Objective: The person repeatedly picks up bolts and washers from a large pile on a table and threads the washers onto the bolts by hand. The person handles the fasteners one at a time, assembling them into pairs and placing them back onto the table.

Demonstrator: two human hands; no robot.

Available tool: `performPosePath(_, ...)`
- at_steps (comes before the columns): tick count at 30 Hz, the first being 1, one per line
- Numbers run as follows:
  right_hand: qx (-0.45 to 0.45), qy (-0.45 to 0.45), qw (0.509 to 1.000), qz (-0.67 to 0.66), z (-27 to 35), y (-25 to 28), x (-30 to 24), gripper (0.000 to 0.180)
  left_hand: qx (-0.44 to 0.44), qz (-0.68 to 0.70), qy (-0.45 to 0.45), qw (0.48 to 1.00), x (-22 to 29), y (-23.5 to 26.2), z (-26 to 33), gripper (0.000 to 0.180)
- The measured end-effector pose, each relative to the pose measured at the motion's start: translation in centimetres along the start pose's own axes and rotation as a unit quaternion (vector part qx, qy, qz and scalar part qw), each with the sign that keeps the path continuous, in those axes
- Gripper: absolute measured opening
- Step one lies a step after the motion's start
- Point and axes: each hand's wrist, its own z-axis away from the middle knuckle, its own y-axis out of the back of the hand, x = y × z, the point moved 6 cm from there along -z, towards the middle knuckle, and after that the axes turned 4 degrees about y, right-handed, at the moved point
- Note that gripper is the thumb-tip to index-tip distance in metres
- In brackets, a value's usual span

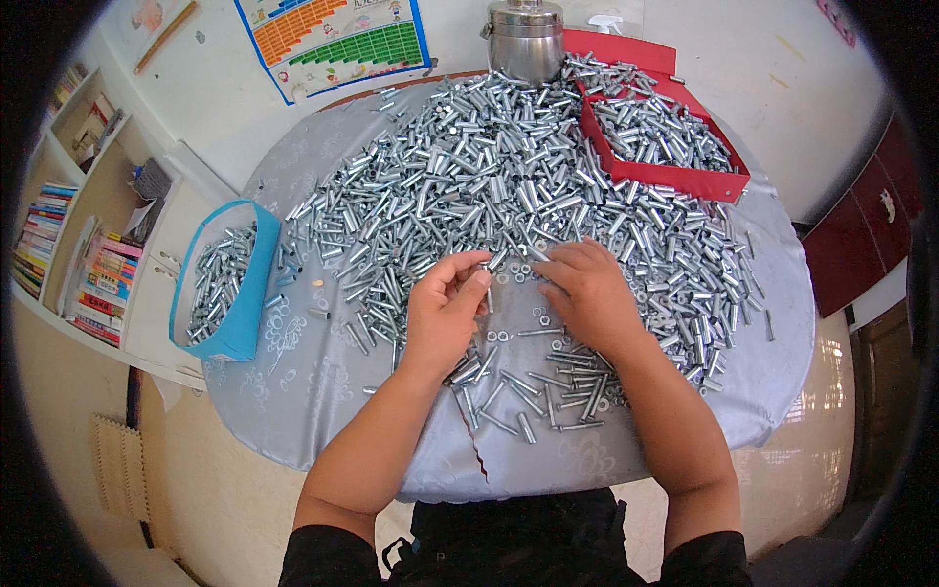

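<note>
The head view shows a pile (460,186) of shiny metal sleeves, bolts and nuts heaped on a round table, which a silvery patterned cloth (323,416) covers. Two bare hands work at the pile's near edge. The left hand (440,318) has thumb and fingers closed in a pinch around a slim bolt (490,298), which hangs upright just in front of the pile. The right hand (595,298) is palm down with bent fingers, reaching into the pile's near edge; I cannot tell whether it grips anything. Between the hands, just in front of the pile, lie a few nuts (501,337). Nearer the person than the pile, loose bolts (577,391) lie scattered, and a jagged tear (475,445) runs through the cloth.

Left of the pile stands a blue bin (259,293) holding more metal parts. At the pile's far right, a red box (675,179) is filled with them too. A steel pot (525,49) stands at the pile's far edge, with a poster (337,44) on the wall behind the pile.
</note>
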Motion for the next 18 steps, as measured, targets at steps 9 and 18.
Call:
performPosePath(9,0.026,-0.14,0.941,-0.308,0.9,2.2,-1.2,0.012,0.028,0.166,0.068,0.983,-0.9,0.8,-0.1,0.016)
performPosePath(18,0.053,-0.159,0.903,-0.395,1.5,1.0,-0.7,0.013,0.0,0.183,0.056,0.982,-0.7,0.0,0.1,0.014)
